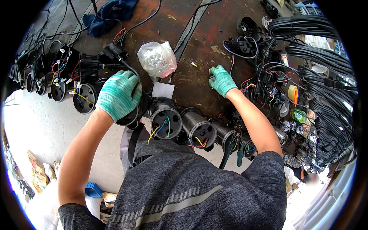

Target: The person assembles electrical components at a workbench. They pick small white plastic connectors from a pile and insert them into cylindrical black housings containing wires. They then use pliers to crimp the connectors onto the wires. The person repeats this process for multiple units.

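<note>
My left hand point(119, 95), in a green striped knit glove, is curled over a black cylindrical housing point(128, 118) at the table's near edge. Its fingers hide most of that housing's top, and a black cable runs in under them. To its right stands another black cylindrical housing point(165, 119) with yellow, blue and green wires coming out of its open end. My right hand point(222, 81), gloved alike, hovers at or just above the dark tabletop point(195, 86) with fingers curled in; anything between them is hidden. A small white connector point(194, 64) lies left of it.
A clear bag of white connectors point(156, 58) sits mid-table, with a white card point(163, 90) below. More wired housings point(199, 128) line the near edge, where green-handled pliers point(234, 145) hang. Coiled black cables point(322, 57) pile at right; a blue cloth point(107, 17) lies far left.
</note>
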Demonstrator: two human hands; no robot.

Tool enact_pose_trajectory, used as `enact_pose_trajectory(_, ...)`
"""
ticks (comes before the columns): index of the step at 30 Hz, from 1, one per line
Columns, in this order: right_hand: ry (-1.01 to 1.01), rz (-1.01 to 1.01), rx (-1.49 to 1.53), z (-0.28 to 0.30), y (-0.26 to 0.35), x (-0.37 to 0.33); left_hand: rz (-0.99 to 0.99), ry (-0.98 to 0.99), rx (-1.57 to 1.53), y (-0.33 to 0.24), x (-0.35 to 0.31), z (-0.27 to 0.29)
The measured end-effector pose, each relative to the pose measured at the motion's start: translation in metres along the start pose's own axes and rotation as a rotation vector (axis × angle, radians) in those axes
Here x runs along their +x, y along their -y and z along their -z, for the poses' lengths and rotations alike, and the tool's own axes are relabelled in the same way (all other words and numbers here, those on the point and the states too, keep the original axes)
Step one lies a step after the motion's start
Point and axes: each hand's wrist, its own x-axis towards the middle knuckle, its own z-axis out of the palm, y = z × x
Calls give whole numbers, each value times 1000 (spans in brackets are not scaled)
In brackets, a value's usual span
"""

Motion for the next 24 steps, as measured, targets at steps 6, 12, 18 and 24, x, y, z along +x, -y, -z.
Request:
enact_pose_trajectory(6, -34, 2, -36, -14, -11, 2, 0, -6, -8, -1, 1, 1)
enact_pose_trajectory(12, -63, -43, 186, -64, -60, 16, -19, 7, 5, -2, 5, 2)
enact_pose_trajectory(18, -7, 6, -39, -5, -1, -3, 28, 16, 8, 0, -1, 0)
enact_pose_trajectory(24, -20, -23, -65, -8, 3, -9, 3, 2, -6, -1, 1, 2)
